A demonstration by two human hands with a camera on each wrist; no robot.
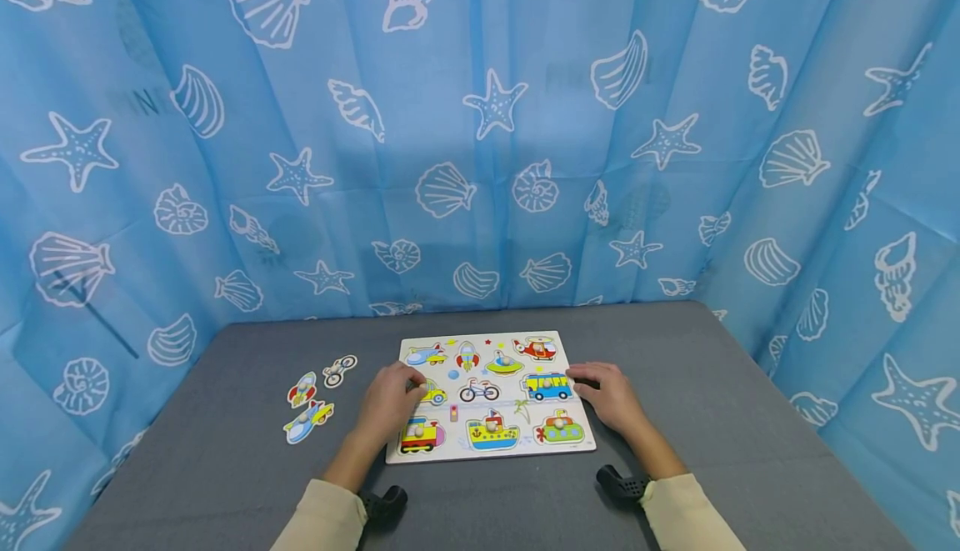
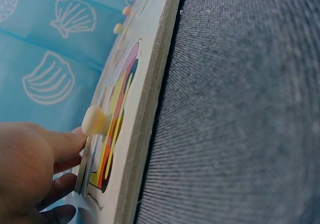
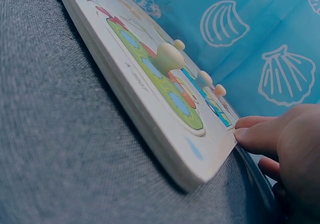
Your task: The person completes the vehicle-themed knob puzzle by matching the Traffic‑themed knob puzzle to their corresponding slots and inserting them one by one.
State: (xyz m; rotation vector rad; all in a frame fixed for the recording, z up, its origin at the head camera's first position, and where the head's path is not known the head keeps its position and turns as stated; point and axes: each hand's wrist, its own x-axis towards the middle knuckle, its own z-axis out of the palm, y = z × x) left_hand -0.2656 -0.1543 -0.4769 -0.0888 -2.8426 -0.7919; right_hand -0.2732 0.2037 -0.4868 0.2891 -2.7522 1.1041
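Note:
A wooden knob puzzle board point(image 1: 468, 447) with vehicle pictures lies on the grey table. My left hand point(image 1: 392, 399) is at the board's left side and pinches the yellow car piece point(image 1: 433, 394), partly hidden by the fingers. In the left wrist view the edge of a thin piece point(image 2: 82, 176) shows tilted by the fingers, just behind the train piece point(image 2: 119, 119). My right hand point(image 1: 609, 394) touches the board's right edge beside the bus piece point(image 1: 547, 388), its fingertips at the rim; the green submarine piece point(image 3: 155, 73) sits in front of it.
Loose on the table to the left lie a rocket piece point(image 1: 302, 390), a motorcycle or bicycle piece point(image 1: 339, 371) and an airplane piece point(image 1: 308, 423). The boat point(image 1: 492, 432), UFO point(image 1: 504, 363) and helicopter point(image 1: 536, 348) pieces sit in the board. A blue shell-patterned curtain point(image 1: 495, 201) hangs behind the table.

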